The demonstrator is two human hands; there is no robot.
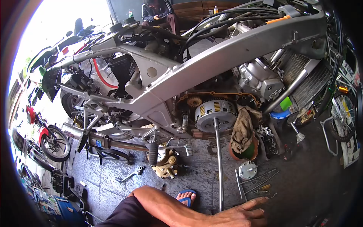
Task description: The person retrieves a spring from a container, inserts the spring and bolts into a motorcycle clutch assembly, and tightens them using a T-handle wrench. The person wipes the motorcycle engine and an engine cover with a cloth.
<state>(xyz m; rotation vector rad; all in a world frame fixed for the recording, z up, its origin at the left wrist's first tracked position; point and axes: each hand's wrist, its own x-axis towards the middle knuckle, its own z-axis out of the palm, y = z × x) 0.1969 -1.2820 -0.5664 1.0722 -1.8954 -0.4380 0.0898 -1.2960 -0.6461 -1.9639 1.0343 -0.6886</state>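
Observation:
My left hand point(242, 216) is at the bottom edge, its forearm crossing in from the left. The fingers point right and are partly spread, with nothing visible in them; the lower part of the hand is cut off. A long chrome-shafted wrench point(219, 166) runs from the clutch basket point(215, 115) down behind my wrist; its handle end is hidden. The clutch sits in the opened engine side of a motorcycle with a grey frame point(211, 62). Along the opening runs a brown gasket edge point(215, 93). My right hand is outside the view.
A brown rag point(244, 130) hangs over a reddish bowl point(231, 153). On the floor lie a round metal cover point(248, 170), several tools point(261, 181), a gold engine cover point(166, 162) and another tool point(131, 174). A seated person point(160, 15) is behind; other motorcycles point(55, 142) stand left.

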